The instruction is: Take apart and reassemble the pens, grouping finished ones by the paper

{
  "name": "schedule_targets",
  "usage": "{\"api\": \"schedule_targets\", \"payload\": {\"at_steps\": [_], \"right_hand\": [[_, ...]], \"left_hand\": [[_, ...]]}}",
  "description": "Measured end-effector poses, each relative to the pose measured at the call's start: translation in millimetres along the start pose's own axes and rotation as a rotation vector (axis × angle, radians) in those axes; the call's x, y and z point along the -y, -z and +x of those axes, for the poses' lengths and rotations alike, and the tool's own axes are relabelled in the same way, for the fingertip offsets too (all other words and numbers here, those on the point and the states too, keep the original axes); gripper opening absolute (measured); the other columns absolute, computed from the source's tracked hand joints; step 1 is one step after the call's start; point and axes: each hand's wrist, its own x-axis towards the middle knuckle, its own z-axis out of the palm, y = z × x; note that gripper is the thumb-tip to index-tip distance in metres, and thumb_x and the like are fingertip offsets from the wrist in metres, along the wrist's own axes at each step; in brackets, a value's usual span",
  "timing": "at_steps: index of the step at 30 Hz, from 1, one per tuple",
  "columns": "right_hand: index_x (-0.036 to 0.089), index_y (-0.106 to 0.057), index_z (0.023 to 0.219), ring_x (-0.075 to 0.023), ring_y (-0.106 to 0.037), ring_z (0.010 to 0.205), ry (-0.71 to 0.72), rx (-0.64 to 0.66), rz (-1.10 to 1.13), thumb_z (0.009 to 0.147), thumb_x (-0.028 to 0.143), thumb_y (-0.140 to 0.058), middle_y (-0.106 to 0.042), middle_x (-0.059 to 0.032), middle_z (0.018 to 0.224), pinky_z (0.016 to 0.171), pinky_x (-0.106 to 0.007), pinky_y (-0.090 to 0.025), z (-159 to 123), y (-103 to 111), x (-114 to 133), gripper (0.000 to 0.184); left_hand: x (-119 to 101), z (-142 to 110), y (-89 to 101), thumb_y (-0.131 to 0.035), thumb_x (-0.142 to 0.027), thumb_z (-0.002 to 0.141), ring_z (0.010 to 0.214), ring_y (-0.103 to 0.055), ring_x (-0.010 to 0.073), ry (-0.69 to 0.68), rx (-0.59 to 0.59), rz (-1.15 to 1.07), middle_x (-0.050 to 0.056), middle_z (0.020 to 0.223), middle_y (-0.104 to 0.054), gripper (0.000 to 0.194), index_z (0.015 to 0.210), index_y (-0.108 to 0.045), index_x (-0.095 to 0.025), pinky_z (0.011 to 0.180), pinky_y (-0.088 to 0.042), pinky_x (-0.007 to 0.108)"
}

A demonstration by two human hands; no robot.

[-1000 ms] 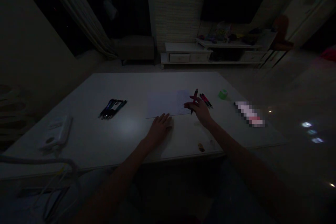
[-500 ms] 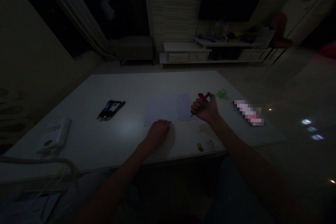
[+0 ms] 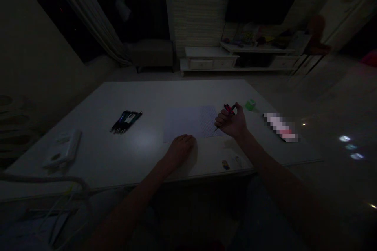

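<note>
The room is dim. My right hand (image 3: 231,122) is closed round a red pen (image 3: 229,110), whose tip rests on the right edge of a sheet of paper (image 3: 188,122) with lines of writing on that side. My left hand (image 3: 180,147) lies fingers down on the paper's near edge, pressing it to the white table (image 3: 165,94). Another red pen seems to lie just behind my right hand, partly hidden.
A bundle of dark pens (image 3: 126,120) lies at the table's left. A small green object (image 3: 250,104) and a flat blurred item (image 3: 280,127) sit to the right. A white device (image 3: 63,150) with cables is at the near left. Low white furniture (image 3: 235,57) stands beyond.
One second ago my right hand held the red pen upright above the paper with fingers loose. It has since closed into a writing grip and lowered the tip onto the sheet. My left hand stays put.
</note>
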Motion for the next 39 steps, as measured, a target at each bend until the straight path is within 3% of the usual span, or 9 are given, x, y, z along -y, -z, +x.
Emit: {"api": "schedule_targets", "payload": {"at_steps": [7,11,16,18,22,28,34,39], "right_hand": [[0.02,-0.044,0.058,-0.0097,-0.032,0.042,0.002,-0.041,-0.037,0.074,0.057,-0.043,-0.033,0.005,0.044,0.044,-0.025,-0.03,3,2,-2,0.041],[0.019,-0.045,0.054,-0.0079,-0.033,0.036,0.064,-0.178,-0.201,0.078,0.039,-0.049,-0.036,0.0053,0.039,0.042,-0.022,-0.03,14,8,-6,0.032],[0.014,-0.059,0.068,-0.0137,-0.051,0.04,-0.053,-0.38,-0.642,0.084,0.046,-0.029,-0.058,-0.006,0.048,0.042,-0.024,-0.038,27,16,-22,0.047],[0.014,-0.06,0.072,-0.0134,-0.052,0.038,-0.046,-0.386,-0.846,0.081,0.05,-0.036,-0.059,-0.0056,0.049,0.04,-0.023,-0.038,29,18,-31,0.044],[0.016,-0.056,0.066,-0.0096,-0.048,0.037,0.105,-0.328,-1.151,0.074,0.046,-0.054,-0.054,0.0005,0.045,0.038,-0.019,-0.037,30,18,-49,0.031],[0.017,-0.056,0.07,-0.0104,-0.051,0.041,0.093,-0.386,-1.155,0.075,0.046,-0.049,-0.057,-0.0008,0.057,0.036,-0.019,-0.039,35,22,-64,0.03],[0.017,-0.056,0.07,-0.0102,-0.049,0.045,0.299,-0.522,-1.251,0.069,0.027,-0.045,-0.05,0.0023,0.051,0.041,-0.018,-0.038,37,34,-79,0.015],[0.017,-0.049,0.057,-0.0095,-0.044,0.046,0.323,-0.54,-1.255,0.067,0.027,-0.042,-0.047,0.0016,0.051,0.041,-0.019,-0.034,38,37,-88,0.016]], "left_hand": [[-1,0,1.2,-0.039,-0.019,0.088,0.117,-0.045,0.0219,-0.003,-0.008,0.005,0.009,0.126,-0.052,0.034,0.12,-0.049,-0.018,0.097,-0.036,0.04],[-2,0,2.1,-0.038,-0.019,0.088,0.117,-0.045,0.0221,-0.002,0.003,0.007,0.009,0.126,-0.052,0.033,0.119,-0.05,-0.018,0.096,-0.036,0.04],[-3,0,2.9,-0.039,-0.018,0.088,0.117,-0.045,0.0221,-0.005,0.011,0.009,0.009,0.126,-0.052,0.033,0.119,-0.05,-0.018,0.096,-0.036,0.04],[-3,0,3.1,-0.04,-0.018,0.087,0.116,-0.045,0.0219,-0.009,0.007,0.017,0.009,0.126,-0.051,0.033,0.119,-0.049,-0.018,0.096,-0.036,0.039],[-4,1,2.9,-0.04,-0.017,0.087,0.115,-0.045,0.0216,-0.019,-0.005,0.026,0.01,0.125,-0.051,0.032,0.117,-0.05,-0.018,0.096,-0.036,0.039],[-4,1,0.0,-0.041,-0.017,0.086,0.114,-0.046,0.022,-0.009,-0.01,0.051,0.009,0.124,-0.053,0.032,0.117,-0.05,-0.018,0.095,-0.037,0.039],[-5,2,1.9,-0.04,-0.015,0.086,0.113,-0.046,0.0211,-0.004,0.013,0.061,0.009,0.123,-0.053,0.033,0.117,-0.049,-0.018,0.094,-0.037,0.037],[-7,3,3.6,-0.04,-0.016,0.086,0.113,-0.046,0.0213,0.001,0.013,0.063,0.009,0.122,-0.053,0.032,0.116,-0.05,-0.018,0.094,-0.037,0.037]]}}
